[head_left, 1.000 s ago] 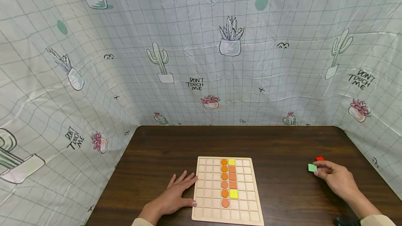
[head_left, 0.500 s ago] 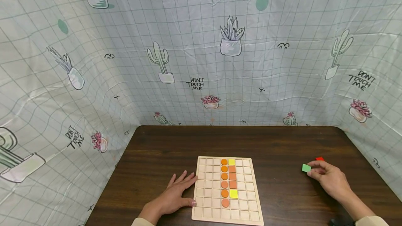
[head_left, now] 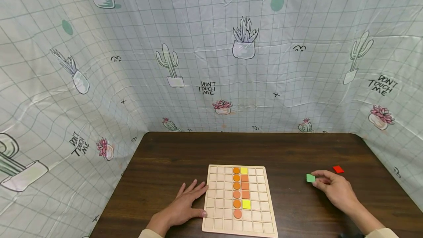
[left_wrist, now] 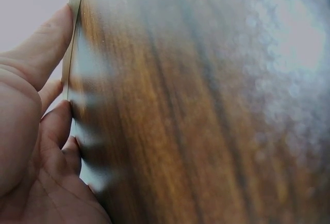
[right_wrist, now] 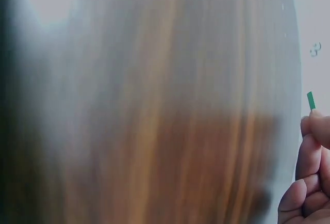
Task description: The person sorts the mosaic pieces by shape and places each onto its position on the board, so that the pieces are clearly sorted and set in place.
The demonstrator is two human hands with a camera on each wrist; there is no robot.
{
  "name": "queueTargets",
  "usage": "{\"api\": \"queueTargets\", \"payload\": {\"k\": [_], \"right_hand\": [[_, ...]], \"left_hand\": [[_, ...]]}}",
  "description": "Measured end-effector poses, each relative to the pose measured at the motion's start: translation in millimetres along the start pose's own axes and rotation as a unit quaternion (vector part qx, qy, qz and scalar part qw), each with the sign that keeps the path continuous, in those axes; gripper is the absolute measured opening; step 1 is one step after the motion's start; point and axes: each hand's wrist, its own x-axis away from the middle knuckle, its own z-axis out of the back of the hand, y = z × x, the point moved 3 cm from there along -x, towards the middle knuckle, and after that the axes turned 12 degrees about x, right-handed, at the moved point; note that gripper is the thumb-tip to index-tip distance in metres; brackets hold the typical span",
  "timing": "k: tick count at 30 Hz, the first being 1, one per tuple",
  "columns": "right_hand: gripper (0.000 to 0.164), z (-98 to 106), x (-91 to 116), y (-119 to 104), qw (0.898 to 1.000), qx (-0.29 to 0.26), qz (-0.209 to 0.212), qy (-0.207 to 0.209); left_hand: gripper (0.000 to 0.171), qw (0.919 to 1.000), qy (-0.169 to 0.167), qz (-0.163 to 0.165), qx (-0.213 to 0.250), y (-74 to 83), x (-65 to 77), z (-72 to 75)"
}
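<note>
A green square tile (head_left: 310, 178) is pinched between the thumb and fingers of my right hand (head_left: 335, 190), right of the board. In the right wrist view the green tile (right_wrist: 311, 100) shows edge-on above the fingertips. My left hand (head_left: 180, 206) lies with spread fingers on the table, thumb and fingertips touching the left edge of a wooden grid board (head_left: 218, 227). One column of the board holds several orange round pieces (head_left: 237, 186). Beside them stand yellow (head_left: 246, 204) and orange square tiles (head_left: 245, 186). In the left wrist view, fingers (left_wrist: 59, 126) meet the board's side (left_wrist: 75, 7).
A red tile (head_left: 338, 169) lies on the dark wooden table (head_left: 185, 150), behind my right hand. A curtain (head_left: 211, 61) printed with cacti surrounds the table's back and sides. A dark object (head_left: 350, 235) shows under the right sleeve at the bottom edge.
My right hand has moved left with the green tile, away from the red tile, which now shows fully. The left hand and board have stayed put.
</note>
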Motion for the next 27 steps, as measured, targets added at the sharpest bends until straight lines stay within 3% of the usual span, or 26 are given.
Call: {"api": "queueTargets", "payload": {"k": [27], "right_hand": [[0.025, -28.7, 15.7, -63.9, 0.997, -0.070, 0.041, -0.003]], "left_hand": [[0.088, 1.0000, 0.000, 0.003, 0.001, 0.8, 0.4, -0.6]]}}
